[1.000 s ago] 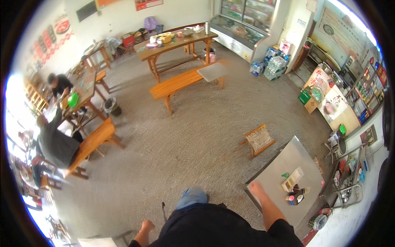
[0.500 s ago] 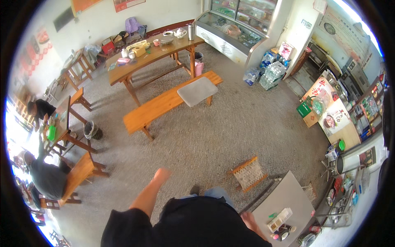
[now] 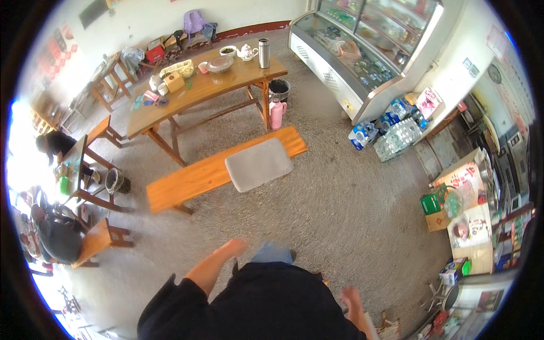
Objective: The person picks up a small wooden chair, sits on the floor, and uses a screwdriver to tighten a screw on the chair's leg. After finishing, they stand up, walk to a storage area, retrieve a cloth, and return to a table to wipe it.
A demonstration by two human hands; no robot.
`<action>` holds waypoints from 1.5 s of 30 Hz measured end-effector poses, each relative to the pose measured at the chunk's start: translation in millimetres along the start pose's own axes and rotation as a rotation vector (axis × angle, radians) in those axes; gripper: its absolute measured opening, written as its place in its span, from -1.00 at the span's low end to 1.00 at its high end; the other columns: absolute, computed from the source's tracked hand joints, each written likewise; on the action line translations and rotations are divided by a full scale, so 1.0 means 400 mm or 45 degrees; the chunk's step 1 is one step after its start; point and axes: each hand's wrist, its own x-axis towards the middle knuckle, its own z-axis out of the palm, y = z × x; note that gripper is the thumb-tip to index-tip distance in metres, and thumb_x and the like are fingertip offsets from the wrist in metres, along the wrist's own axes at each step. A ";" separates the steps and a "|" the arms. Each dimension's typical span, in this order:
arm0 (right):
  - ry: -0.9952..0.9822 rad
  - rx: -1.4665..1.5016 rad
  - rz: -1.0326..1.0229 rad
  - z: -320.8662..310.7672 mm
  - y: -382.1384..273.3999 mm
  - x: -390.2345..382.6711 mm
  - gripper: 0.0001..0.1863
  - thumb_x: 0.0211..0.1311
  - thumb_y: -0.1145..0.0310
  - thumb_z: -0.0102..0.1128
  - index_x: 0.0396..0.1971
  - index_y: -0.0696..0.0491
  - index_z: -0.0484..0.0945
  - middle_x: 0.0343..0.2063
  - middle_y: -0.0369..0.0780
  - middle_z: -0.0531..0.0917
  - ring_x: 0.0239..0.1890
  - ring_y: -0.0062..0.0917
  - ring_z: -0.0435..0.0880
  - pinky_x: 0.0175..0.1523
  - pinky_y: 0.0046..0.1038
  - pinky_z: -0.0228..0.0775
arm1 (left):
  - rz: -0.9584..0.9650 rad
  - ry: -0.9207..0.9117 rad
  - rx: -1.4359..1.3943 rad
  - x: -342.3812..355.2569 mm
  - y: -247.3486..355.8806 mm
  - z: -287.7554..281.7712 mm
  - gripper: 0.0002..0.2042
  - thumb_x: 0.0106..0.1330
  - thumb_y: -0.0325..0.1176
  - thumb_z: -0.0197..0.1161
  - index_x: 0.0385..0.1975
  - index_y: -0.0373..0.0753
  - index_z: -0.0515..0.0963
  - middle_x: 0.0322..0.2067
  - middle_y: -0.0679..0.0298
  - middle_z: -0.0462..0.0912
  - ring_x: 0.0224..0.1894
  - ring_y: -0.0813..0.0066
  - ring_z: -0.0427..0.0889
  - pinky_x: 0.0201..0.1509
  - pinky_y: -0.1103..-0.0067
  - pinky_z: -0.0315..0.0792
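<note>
Wooden bench [image 3: 187, 180] now nearer; left hand [image 3: 231, 249], right hand [image 3: 351, 297] look empty, finger closure cannot tell; careless step may strike bench.

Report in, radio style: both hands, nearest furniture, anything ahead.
Left hand, right hand: nothing visibly held. Wooden bench ahead, grey slab overlapping its near edge. Bench stands before long table.

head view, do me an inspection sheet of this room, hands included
Surface: wooden table with teapot and steel flask on it
Things by the hands: wooden bench ahead, untouched; grey panel overlapping it in view
Clutter: water packs on the floor, toward the right
Hands: left hand and right hand over the floor, somewhat blurred, nothing visibly held
Cables: nothing seen
Surroundings: glass-fronted fridge; people at left
</note>
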 end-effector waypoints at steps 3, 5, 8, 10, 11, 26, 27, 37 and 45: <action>0.569 0.729 -0.168 -0.607 -0.179 0.103 -0.69 0.40 0.23 0.09 -0.31 0.20 0.64 -0.45 -0.21 0.65 -0.42 -0.43 0.58 -0.24 -0.31 0.44 | -0.305 -0.101 -0.038 -0.044 -0.095 0.088 -0.73 0.34 -0.21 0.09 -0.29 -0.24 0.68 -0.23 0.04 0.73 -0.14 -0.01 0.69 -0.11 0.17 0.56; 0.890 0.757 -0.380 -0.881 -0.219 0.180 -0.73 0.43 0.27 0.08 -0.21 0.18 0.62 -0.43 -0.21 0.67 -0.46 -0.48 0.60 -0.29 -0.39 0.47 | -0.234 -0.426 0.220 0.010 -0.167 0.069 -0.72 0.37 -0.22 0.09 -0.17 -0.17 0.71 -0.11 0.10 0.73 -0.03 0.04 0.70 -0.02 0.17 0.57; 0.960 1.065 -0.691 -1.142 -0.301 0.295 -0.72 0.45 0.28 0.04 -0.24 0.17 0.62 -0.45 -0.23 0.68 -0.47 -0.54 0.61 -0.32 -0.45 0.48 | -0.531 -0.541 0.067 0.076 -0.243 0.028 -0.73 0.36 -0.23 0.10 -0.11 -0.08 0.72 -0.09 0.11 0.73 0.02 0.05 0.69 0.05 0.17 0.58; 0.865 1.171 -0.695 -1.246 -0.353 0.368 -0.72 0.44 0.28 0.03 -0.28 0.15 0.64 -0.47 -0.24 0.69 -0.45 -0.56 0.63 -0.33 -0.47 0.47 | -0.608 -0.463 0.119 0.244 -0.313 -0.106 -0.74 0.35 -0.22 0.10 -0.14 -0.08 0.72 -0.11 0.10 0.73 0.00 0.04 0.69 0.04 0.17 0.57; 0.785 1.134 -0.606 -1.220 -0.329 0.432 -0.73 0.43 0.29 0.03 -0.30 0.13 0.66 -0.49 -0.25 0.69 -0.44 -0.57 0.65 -0.33 -0.48 0.47 | -0.623 -0.443 0.127 0.331 -0.311 -0.146 -0.74 0.35 -0.22 0.10 -0.15 -0.08 0.72 -0.11 0.09 0.73 -0.01 0.03 0.70 0.04 0.17 0.57; -0.105 0.138 0.089 -1.731 -0.185 0.915 -0.69 0.29 0.21 0.19 -0.24 0.17 0.70 -0.27 -0.06 0.75 -0.24 -0.25 0.74 -0.16 -0.18 0.51 | -0.451 0.627 -0.843 1.718 -0.197 -1.419 -0.70 0.34 -0.23 0.19 -0.05 -0.25 0.63 -0.17 0.03 0.74 -0.08 0.09 0.73 0.03 0.32 0.58; 0.039 -0.369 -0.123 -1.809 -0.147 1.048 -0.71 0.31 0.25 0.10 -0.26 0.14 0.71 -0.28 -0.08 0.75 -0.25 -0.21 0.73 -0.14 -0.15 0.53 | -0.537 0.599 -0.820 1.770 -0.209 -1.391 -0.70 0.32 -0.22 0.20 -0.06 -0.25 0.63 -0.20 0.03 0.74 -0.09 0.11 0.74 0.02 0.33 0.58; 0.818 0.394 -0.908 -3.112 -1.132 1.482 -0.74 0.41 0.27 0.07 -0.21 0.14 0.65 -0.44 -0.14 0.73 -0.38 -0.43 0.76 -0.22 -0.39 0.55 | -1.096 0.781 -1.763 1.920 -0.448 -1.509 -0.69 0.27 -0.24 0.25 -0.07 -0.27 0.64 -0.46 0.14 0.68 -0.42 0.37 0.67 -0.25 0.38 0.57; 0.158 0.111 -0.642 -3.161 -1.334 1.764 -0.67 0.36 0.16 0.10 -0.17 0.08 0.69 -0.43 -0.12 0.74 -0.37 -0.34 0.75 -0.11 -0.28 0.58 | -1.044 0.864 -1.208 2.266 -0.850 -2.099 -0.69 0.33 -0.30 0.21 -0.02 -0.32 0.65 -0.35 0.04 0.77 -0.30 0.29 0.78 -0.17 0.41 0.61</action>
